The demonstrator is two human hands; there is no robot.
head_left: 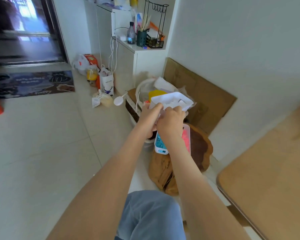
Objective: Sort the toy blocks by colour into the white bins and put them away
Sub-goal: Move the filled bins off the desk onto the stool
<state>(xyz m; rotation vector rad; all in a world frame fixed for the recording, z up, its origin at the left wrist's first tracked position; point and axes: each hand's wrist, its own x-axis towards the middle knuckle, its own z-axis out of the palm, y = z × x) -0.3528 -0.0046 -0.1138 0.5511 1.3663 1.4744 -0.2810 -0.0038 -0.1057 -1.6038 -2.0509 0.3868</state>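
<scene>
I see left hand (150, 116) and right hand (171, 122) grasping the top bin's (171, 98) near rim, bin at twelve o'clock of my fingers. Two bins: the lower bin (157, 150), six o'clock, holds blue blocks (160, 144) and pink blocks (185, 139).

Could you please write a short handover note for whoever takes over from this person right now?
Left hand: grips the near rim of the upper white bin, held in the air.
Right hand: grips the same rim.
The lower white bin rests on a brown wooden stool, with blue blocks and pink blocks inside.
Done: blue and pink binned.
Left: likely stow both bins; the upper bin's contents are unclear.
</scene>
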